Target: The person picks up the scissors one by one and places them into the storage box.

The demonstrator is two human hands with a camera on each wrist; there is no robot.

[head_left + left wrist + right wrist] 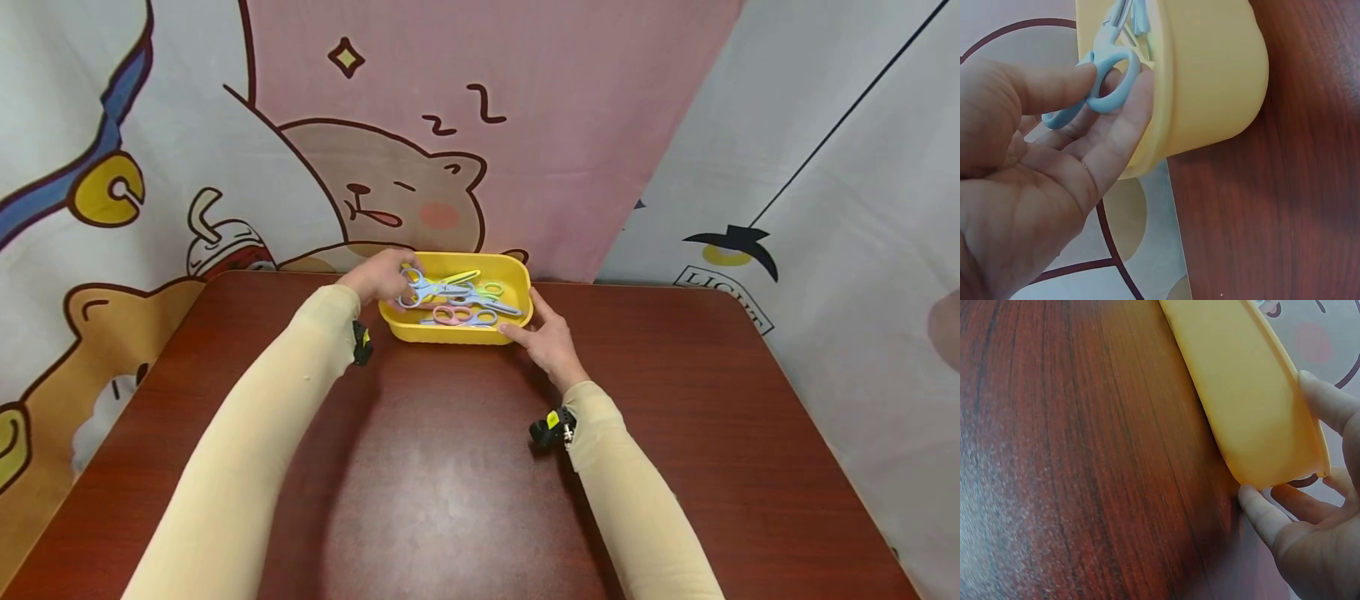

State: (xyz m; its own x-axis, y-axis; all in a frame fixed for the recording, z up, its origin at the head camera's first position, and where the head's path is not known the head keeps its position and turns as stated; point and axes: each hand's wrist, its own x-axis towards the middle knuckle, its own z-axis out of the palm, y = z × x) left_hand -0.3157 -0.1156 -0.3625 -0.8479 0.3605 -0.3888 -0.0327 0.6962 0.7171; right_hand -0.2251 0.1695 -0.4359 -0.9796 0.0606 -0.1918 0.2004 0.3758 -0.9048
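At the table's far side, a yellow plastic basket (450, 334) holds several small scissors in blue, pink and green. My left hand (381, 277) reaches over its left end and pinches the handle loops of light blue scissors (426, 287). In the left wrist view, the thumb presses one side of the blue loop (1116, 81) and fingers lie behind it; the blades point into the basket. My right hand (551, 337) grips the basket's right front corner. The right wrist view shows the thumb on the basket's rim (1291, 369) and fingers (1266, 515) against its end.
A dark reddish-brown wooden table (450, 467) lies under both arms. Right behind its back edge hangs a cartoon-printed curtain (570, 125). Among the scissors in the basket are a pink pair (452, 315) near the front and a green pair (491, 289) farther back.
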